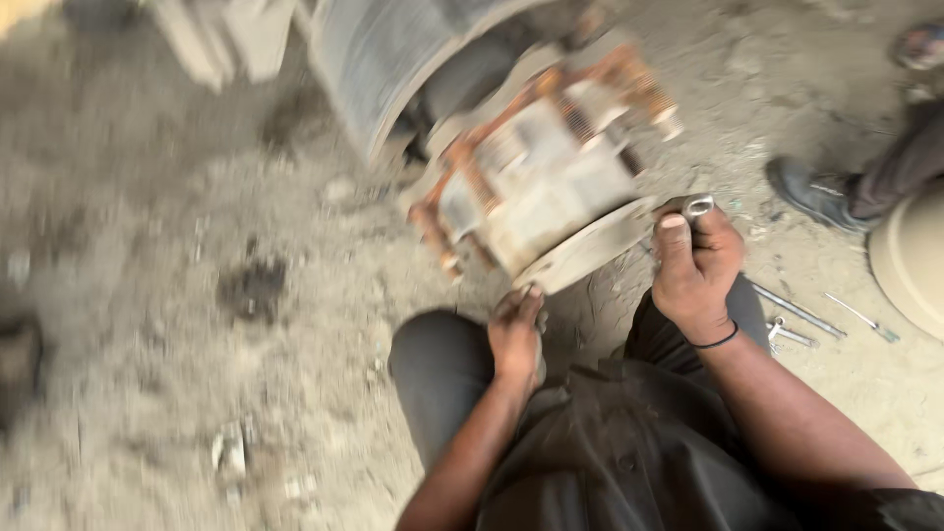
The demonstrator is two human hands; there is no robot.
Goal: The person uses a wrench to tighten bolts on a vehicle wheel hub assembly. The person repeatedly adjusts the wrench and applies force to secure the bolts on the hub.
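A large rusty grey brake assembly (546, 172) stands on a dirt floor in front of me, fixed to a ribbed drum (379, 54). My right hand (694, 265) is closed around a shiny metal tool (696, 206) at the lower right edge of the assembly, thumb up. My left hand (516, 334) reaches up under the curved lower plate (590, 251), fingertips touching its underside. It holds nothing that I can see. The picture is blurred by motion. My knees in dark trousers are below the hands.
Several wrenches and metal rods (801, 320) lie on the ground to the right of my right knee. Another person's dark shoe (816, 192) and trouser leg stand at the right. A pale round object (910, 261) fills the right edge. Stones and dark stains dot the dirt.
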